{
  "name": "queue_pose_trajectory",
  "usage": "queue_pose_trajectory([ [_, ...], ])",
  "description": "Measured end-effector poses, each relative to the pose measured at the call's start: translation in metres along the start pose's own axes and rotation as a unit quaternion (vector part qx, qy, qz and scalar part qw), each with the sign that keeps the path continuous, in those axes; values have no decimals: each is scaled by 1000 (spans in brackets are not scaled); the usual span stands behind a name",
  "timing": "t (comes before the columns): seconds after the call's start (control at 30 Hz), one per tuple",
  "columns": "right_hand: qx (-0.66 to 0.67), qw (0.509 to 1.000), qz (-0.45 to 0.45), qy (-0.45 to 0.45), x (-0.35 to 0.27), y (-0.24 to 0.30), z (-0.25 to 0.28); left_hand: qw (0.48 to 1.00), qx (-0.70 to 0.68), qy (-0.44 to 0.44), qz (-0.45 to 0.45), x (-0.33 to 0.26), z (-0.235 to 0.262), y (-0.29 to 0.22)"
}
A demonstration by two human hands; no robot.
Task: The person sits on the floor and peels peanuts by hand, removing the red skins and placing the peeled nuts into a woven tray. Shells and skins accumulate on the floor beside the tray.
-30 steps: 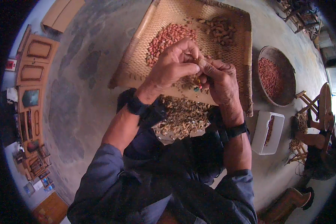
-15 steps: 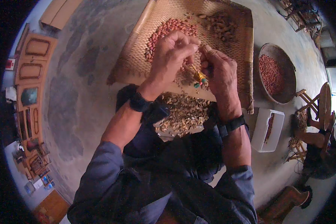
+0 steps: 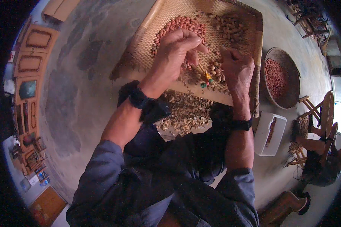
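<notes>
L hand was over the mid. of the woven tray, fingers apparently closed on a thin stick; grip pt. hidden. Stick's long axis ran diag. from those fingers twd. the tray's near edge, slightly R, free end btwn. the hands. R hand was over the tray's R side, apart from stick, fingers curled; whether they held anything could not be told. Stick looked slim, w/ yellow wrap & green/red bits at free end. Loose nuts, tan-brown, lay on tray just beside R hand. Reddish kernels were at tray's far L, unshelled peanuts at its far R; shell heap was just off its near edge.
</notes>
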State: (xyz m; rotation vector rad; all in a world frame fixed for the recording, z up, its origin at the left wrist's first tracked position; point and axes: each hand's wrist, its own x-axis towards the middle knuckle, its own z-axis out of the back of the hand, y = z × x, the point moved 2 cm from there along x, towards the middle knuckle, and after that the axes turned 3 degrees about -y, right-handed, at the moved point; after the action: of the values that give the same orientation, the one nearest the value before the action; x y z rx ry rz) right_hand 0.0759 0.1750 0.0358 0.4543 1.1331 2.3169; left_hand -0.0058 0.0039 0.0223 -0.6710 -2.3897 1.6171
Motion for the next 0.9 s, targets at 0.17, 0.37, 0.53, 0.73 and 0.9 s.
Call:
queue_pose_trajectory([
  [0.17, 15, 969, 25, 245, -18, -8, -4, 1000, 11, 16, 9, 0, 3, 1],
  [0.37, -53, 975, 127, 173, -14, -43, -6, 998, 17, 46, 45, -11, 2, 2],
  [0.53, -240, 954, 149, 101, 4, -48, -8, 992, 75, 65, 79, -20, 1, 0],
  [0.73, -309, 922, 190, 134, 8, -78, -39, 974, 156, 142, 83, -34, -3, 13],
  [0.9, -309, 894, 321, 50, 0, -100, -54, 954, 181, 216, 105, -47, -10, 28],
])
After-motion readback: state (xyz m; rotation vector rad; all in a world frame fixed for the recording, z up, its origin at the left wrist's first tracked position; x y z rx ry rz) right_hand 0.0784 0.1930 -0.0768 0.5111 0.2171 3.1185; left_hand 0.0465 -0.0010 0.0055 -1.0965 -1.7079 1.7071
